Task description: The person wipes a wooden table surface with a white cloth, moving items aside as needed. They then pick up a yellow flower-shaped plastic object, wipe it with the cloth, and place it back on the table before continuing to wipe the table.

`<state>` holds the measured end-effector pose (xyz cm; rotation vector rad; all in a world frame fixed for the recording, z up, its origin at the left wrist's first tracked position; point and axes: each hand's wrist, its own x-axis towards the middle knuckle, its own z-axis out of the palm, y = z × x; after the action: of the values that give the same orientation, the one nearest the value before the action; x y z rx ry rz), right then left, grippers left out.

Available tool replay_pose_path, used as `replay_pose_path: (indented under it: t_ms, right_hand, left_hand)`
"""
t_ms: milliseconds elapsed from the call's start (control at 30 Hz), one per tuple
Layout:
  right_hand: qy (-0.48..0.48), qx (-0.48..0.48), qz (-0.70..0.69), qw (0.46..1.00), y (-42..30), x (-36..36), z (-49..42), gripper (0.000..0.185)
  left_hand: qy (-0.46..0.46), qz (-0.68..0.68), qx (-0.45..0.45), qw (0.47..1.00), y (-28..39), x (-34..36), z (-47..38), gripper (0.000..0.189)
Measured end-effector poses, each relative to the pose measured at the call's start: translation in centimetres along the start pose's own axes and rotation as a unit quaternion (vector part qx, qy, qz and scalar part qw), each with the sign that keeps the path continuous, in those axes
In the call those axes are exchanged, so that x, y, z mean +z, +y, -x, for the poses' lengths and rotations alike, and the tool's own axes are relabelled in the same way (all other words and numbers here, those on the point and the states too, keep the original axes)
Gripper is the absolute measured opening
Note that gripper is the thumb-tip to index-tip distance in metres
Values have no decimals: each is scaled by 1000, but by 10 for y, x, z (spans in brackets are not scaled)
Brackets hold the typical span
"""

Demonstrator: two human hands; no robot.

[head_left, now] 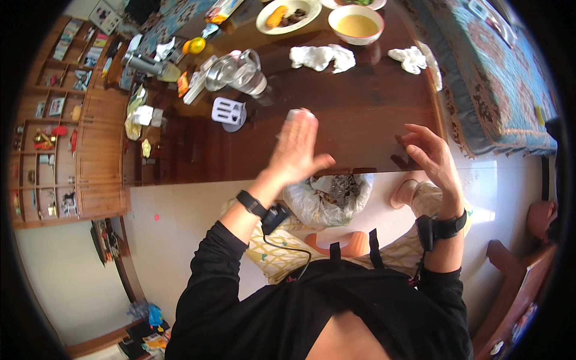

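Observation:
My left hand (294, 148) lies flat over the dark wooden table (360, 121), with fingers together and thumb spread. A bit of white tissue (294, 114) shows at its fingertips, mostly hidden under the hand. By the table's right corner hovers my right hand (429, 155), its fingers apart and holding nothing. Crumpled white tissues (321, 58) lie farther back, with another crumpled tissue (408, 59) near the right edge. To the left of my left hand stands a pale slotted plastic holder (228, 112). Behind that holder is a clear glass pitcher (247, 78).
A lined waste bin (328, 202) stands between my knees below the table edge. At the back are a bowl of yellowish soup (357, 24) and a plate of food (288, 15). A grey bottle (150, 65) lies left; a blue patterned sofa (499, 90) is right.

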<state>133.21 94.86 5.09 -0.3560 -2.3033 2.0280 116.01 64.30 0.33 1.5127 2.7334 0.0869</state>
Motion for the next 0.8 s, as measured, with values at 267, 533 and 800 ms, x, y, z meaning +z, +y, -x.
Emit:
replay_pose_path:
  t_ms: [267, 533, 800]
  right_hand:
    - [21, 0, 2, 1000, 1, -13, 10, 46]
    - [3, -4, 44, 999, -7, -14, 5, 50]
    - [29, -2, 40, 999, -6, -30, 6, 50]
  left_hand:
    - [-20, 4, -104, 994, -12, -1, -58, 114]
    - [-29, 86, 135, 987, 57, 1, -124, 116]
    - [30, 62, -154, 986, -50, 11, -194, 110]
